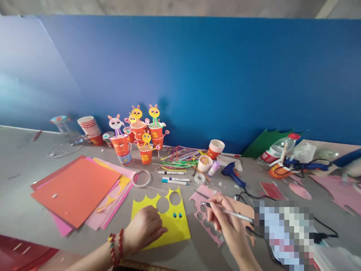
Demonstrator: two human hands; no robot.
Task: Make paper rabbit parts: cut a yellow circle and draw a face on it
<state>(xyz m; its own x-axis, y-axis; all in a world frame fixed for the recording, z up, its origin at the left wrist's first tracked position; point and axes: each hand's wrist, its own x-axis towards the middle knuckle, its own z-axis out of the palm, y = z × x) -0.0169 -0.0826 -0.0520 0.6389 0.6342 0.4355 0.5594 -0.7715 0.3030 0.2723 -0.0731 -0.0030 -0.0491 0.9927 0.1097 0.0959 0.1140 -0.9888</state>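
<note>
A yellow paper sheet with scalloped cut edges and round holes lies in front of me, two dark eye shapes on it. On its left part rests my left hand, fingers curled inward; whatever they may hold is hidden. My right hand pinches a pen with a clear barrel, its tip pointing left and held over a pink paper sheet with holes. That pink sheet lies just right of the yellow one, partly covered by the hand.
Coloured paper sheets are stacked at left. Behind stand decorated paper cups, markers, a tape roll and coloured sticks. Rightward lie a blue glue gun with its cord, a bottle and a pixelated area.
</note>
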